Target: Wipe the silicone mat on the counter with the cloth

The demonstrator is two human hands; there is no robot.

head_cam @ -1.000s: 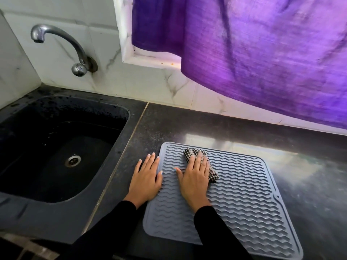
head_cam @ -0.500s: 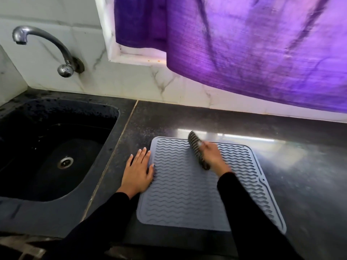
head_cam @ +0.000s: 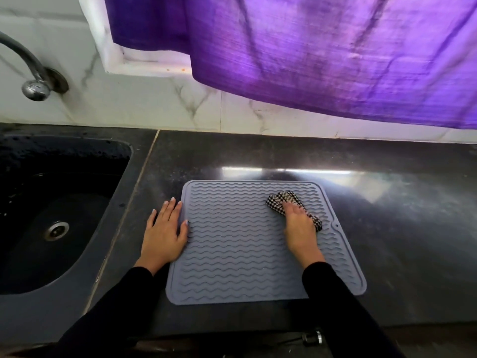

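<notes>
A grey silicone mat [head_cam: 232, 241] with wavy ridges lies flat on the dark counter [head_cam: 387, 228]. My right hand [head_cam: 299, 228] rests on a bunched black-and-white checked cloth [head_cam: 280, 198] at the mat's upper right part, fingers over the cloth and pressing it down. Part of the cloth sticks out past the fingertips and along the hand's right side. My left hand [head_cam: 164, 231] lies flat with straight fingers on the counter at the mat's left edge, thumb touching the mat.
A black sink [head_cam: 51, 215] with a steel drain sits to the left, a metal tap [head_cam: 33, 78] on the tiled wall above it. A purple curtain [head_cam: 309, 47] hangs over the back of the counter.
My right hand has swept the cloth across the mat from its upper left to its upper right. My left hand stays at the mat's left edge. The camera view has shifted.
</notes>
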